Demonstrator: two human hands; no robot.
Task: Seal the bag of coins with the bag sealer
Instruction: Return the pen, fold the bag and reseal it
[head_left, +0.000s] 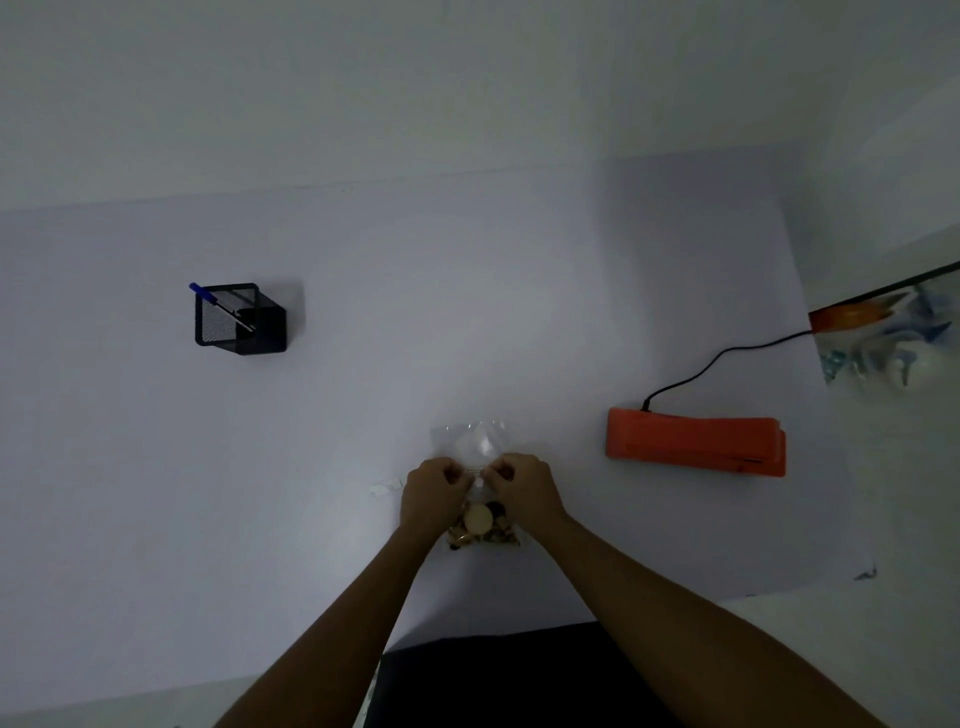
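A clear plastic bag of coins (484, 527) lies on the white table, near the front middle. Its coins are gathered at the near end and its empty mouth (475, 441) points away from me. My left hand (434, 496) and my right hand (522, 491) pinch the bag at its middle, side by side, fingers closed on the plastic. The orange bag sealer (693, 441) lies flat to the right of the hands, apart from them, with a black cord (722, 356) running off to the right.
A black mesh pen holder (239, 317) with a blue pen stands at the far left. A small white scrap (385, 487) lies just left of my left hand. A clear bag of oddments (893, 338) sits at the right edge. The table's right edge runs past the sealer.
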